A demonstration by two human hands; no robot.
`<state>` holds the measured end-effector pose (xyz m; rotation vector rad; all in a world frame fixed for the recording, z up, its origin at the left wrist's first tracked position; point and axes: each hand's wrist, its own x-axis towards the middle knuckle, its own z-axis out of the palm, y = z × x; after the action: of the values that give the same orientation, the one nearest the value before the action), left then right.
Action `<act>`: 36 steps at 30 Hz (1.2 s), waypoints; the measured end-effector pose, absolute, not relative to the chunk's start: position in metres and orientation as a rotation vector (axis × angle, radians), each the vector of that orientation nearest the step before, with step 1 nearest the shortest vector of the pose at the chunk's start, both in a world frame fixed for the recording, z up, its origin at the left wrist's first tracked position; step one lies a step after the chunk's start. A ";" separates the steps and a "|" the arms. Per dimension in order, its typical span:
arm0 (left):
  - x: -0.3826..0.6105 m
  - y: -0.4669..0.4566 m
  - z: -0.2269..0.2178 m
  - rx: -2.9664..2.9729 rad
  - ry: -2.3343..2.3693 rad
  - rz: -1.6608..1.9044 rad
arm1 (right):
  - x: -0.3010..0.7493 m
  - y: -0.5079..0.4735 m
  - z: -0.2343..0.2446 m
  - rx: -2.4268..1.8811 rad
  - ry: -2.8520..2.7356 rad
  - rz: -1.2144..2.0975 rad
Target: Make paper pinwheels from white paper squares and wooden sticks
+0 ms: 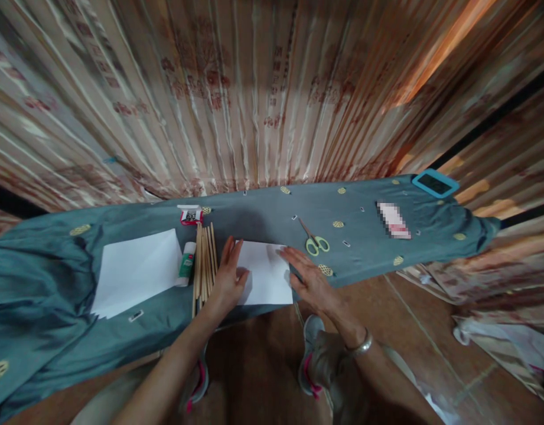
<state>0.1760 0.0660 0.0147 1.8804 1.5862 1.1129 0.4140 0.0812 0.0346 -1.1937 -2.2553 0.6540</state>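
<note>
A white sheet of paper (266,277) lies flat near the front edge of the cloth-covered table, between my two hands. At its left edge rests my left hand (231,277), fingers stretched out and thumb apart. My right hand (308,278) lies along the right edge with its fingers extended, the tips touching the upper right corner. Just left of my left hand is a bundle of thin wooden sticks (203,260), partly covered by that hand. Beside the sticks lies a green and white glue stick (186,264).
More white paper (136,268) lies on the left. A small red box (191,215) sits behind the sticks. Scissors (316,243) with green handles lie to the right, then a blurred-out pink item (393,220) and a blue-framed tablet (435,183). A curtain (254,106) hangs behind the table.
</note>
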 end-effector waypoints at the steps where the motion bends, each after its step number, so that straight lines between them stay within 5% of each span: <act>1: 0.177 0.064 0.016 1.990 1.571 1.104 | 0.413 0.077 0.035 -1.176 -2.312 0.664; 9: 0.189 0.027 0.014 2.446 1.323 0.767 | 0.424 0.060 0.036 -1.264 -2.422 0.940; 23: 0.200 0.022 0.025 2.053 1.228 0.950 | 0.431 0.083 0.046 -1.174 -1.762 1.149; 36: 0.195 0.011 0.026 2.309 1.488 0.907 | 0.385 0.118 0.032 -1.246 -1.846 0.823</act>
<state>0.1950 0.0114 0.0262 2.3087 1.4880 0.9074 0.3845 0.1184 0.0320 -1.2459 -1.8465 0.8226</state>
